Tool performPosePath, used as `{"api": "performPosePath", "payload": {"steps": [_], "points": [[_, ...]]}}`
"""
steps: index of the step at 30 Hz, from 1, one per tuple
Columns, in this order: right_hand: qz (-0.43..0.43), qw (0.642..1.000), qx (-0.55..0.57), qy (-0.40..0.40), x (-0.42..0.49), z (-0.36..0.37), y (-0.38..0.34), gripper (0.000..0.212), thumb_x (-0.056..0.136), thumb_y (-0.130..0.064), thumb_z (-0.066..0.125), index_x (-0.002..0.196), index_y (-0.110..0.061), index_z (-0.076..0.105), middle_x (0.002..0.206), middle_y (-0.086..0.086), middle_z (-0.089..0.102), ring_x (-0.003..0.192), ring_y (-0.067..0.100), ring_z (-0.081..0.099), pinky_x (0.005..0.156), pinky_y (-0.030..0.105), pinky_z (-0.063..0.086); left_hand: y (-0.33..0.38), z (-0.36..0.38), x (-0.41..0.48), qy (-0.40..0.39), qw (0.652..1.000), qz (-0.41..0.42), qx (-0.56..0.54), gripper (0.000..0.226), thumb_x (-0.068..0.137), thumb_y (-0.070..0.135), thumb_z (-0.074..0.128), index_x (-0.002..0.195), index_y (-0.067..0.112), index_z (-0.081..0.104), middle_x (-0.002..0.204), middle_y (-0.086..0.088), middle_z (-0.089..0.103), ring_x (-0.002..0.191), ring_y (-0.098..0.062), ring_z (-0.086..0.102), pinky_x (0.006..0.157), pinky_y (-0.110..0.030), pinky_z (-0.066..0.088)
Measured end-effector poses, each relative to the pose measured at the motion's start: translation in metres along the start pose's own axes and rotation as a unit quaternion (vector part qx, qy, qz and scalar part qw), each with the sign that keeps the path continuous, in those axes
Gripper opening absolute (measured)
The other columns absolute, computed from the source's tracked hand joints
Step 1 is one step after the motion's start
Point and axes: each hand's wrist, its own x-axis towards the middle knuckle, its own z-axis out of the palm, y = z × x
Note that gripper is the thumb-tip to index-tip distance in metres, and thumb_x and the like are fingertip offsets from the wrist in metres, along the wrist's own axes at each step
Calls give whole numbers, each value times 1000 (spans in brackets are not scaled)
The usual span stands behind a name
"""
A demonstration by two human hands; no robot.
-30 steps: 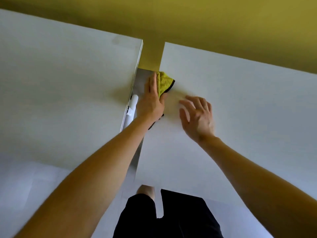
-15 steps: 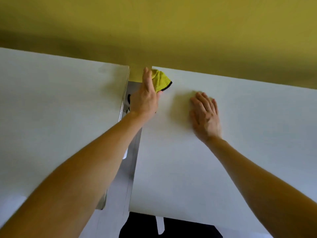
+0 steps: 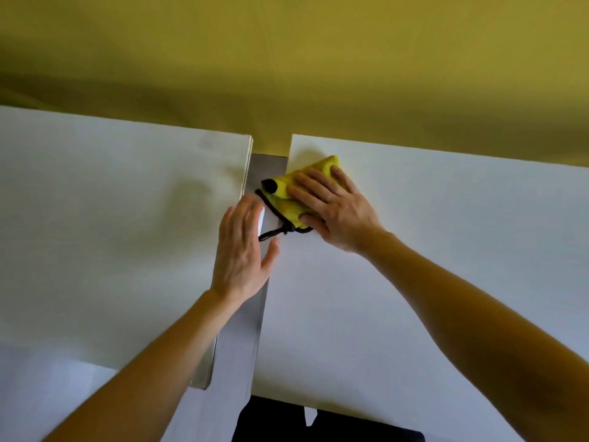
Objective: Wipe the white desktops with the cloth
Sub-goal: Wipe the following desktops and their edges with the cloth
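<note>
Right hand [image 3: 334, 205] covers approx. half the cloth [image 3: 283, 202]; left hand [image 3: 242, 250] blurred (maybe hovering, can't tell).

No text, label, brand, number or sign is legible anywhere in the head view. Surfaces checked: the yellow cloth [image 3: 314, 173] with its dark edging, the left white bench [image 3: 111, 244], the right white bench [image 3: 452, 237] and the yellow wall [image 3: 287, 59] across the upper part of the frame. All show plain, unmarked faces.
</note>
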Motion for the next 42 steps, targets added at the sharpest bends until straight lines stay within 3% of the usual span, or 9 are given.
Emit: {"api": "performPosePath", "payload": {"steps": [4, 11, 17, 22, 28, 33, 35, 38, 42], "points": [[201, 976, -63, 56, -50, -23, 40, 61, 107, -55, 53, 160, -26, 48, 162, 4, 50, 147, 33, 47, 128, 59, 21, 36, 23, 40, -14, 999, 33, -2, 65, 109, 37, 54, 162, 1, 42, 171, -19, 36, 164, -36, 28, 130, -59, 28], [303, 949, -48, 70, -34, -12, 69, 63, 108, -43, 51, 147, 6, 48, 159, 26, 49, 148, 45, 44, 126, 57, 28, 54, 62, 39, -4, 998, 68, -11, 63, 107, 35, 56, 158, -3, 49, 173, -21, 35, 165, -37, 25, 131, -58, 28], [235, 970, -27, 58, 117, 4, 41, 67, 103, -74, 36, 127, -20, 68, 101, 9, 74, 96, 37, 67, 90, 47, 43, 53, 63, 38, 13, 998, 65, 10, 62, 105, 31, 57, 157, -4, 50, 172, -22, 36, 164, -38, 29, 132, -57, 27], [201, 974, 6, 102, 78, 3, 85, 60, 104, -67, 48, 113, -12, 71, 103, 18, 66, 98, 41, 62, 83, 49, 46, 53, 65, 41, 21, 998, 66, -9, 62, 102, 28, 60, 155, -3, 54, 170, -22, 39, 162, -38, 32, 131, -59, 29], [323, 942, -46, 81, 15, -23, 120, 57, 103, -67, 46, 100, -15, 69, 98, 16, 73, 95, 42, 66, 74, 46, 47, 53, 65, 42, 18, 997, 69, -16, 62, 103, 30, 56, 155, -3, 53, 171, -22, 39, 162, -39, 33, 129, -60, 31], [179, 981, 21, -65, 145, -6, 49, 57, 106, -69, 44, 120, -18, 66, 112, 11, 71, 103, 37, 67, 70, 40, 41, 52, 64, 40, 16, 998, 54, -7, 64, 99, 29, 61, 155, -1, 54, 173, -19, 37, 164, -36, 29, 131, -58, 30], [167, 984, 45, -42, 138, -1, 53, 59, 105, -69, 46, 125, -17, 66, 109, 12, 69, 101, 38, 66, 72, 43, 50, 53, 64, 41, 24, 998, 51, -7, 63, 98, 28, 63, 154, -1, 56, 172, -18, 38, 163, -36, 31, 131, -57, 30], [219, 973, 36, 60, 58, -11, 105, 62, 102, -71, 48, 117, -16, 71, 99, 16, 68, 92, 42, 66, 70, 45, 51, 54, 63, 40, 26, 998, 57, -17, 61, 98, 27, 63, 151, -2, 58, 170, -20, 41, 162, -37, 34, 129, -59, 32], [386, 919, -1, 81, -20, -40, 150, 79, 97, -87, 33, 96, -18, 71, 89, 14, 66, 89, 39, 63, 79, 43, 47, 56, 63, 43, 23, 998, 63, -16, 60, 100, 30, 59, 151, -1, 58, 169, -19, 43, 162, -37, 34, 131, -57, 30]]}}
